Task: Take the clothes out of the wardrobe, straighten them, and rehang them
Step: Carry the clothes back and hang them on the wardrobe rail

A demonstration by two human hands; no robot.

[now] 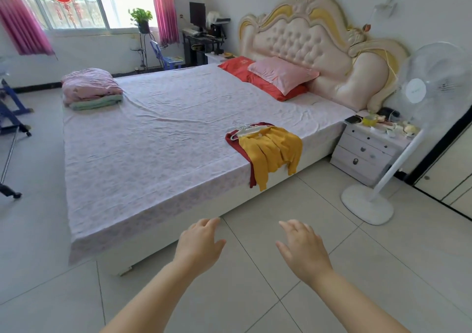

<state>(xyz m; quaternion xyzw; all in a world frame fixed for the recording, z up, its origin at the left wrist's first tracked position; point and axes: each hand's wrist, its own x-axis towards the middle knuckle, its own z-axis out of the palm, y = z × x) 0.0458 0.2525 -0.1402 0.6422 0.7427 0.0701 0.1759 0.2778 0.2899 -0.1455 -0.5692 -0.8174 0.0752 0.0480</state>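
Folded pink bedding (90, 87) sits on the bed (158, 128), my left hand (198, 243) hangs loose and empty over floor tiles (250, 297), the yellow top (272, 151) lies across a red garment (233, 141) at the bed's edge, my right hand (304, 248) is likewise slack and empty, and a fan (419, 118) stands rightmost.

The bed (153, 133) is sitting in the middle of the room. Two pillows (281, 76) are lying at its head, in front of the headboard (319, 39). Folded blankets (89, 87) are lying on its far left corner. A sweater (273, 151) is lying on the near right edge, on top of another piece of clothing (233, 139), with a hanger (242, 129) at its top end. A nightstand (365, 154) is standing right of the bed, and a fan (434, 77) is standing before it on the floor (332, 205). The left hand (198, 246) and right hand (304, 251) are hovering side by side over the floor.
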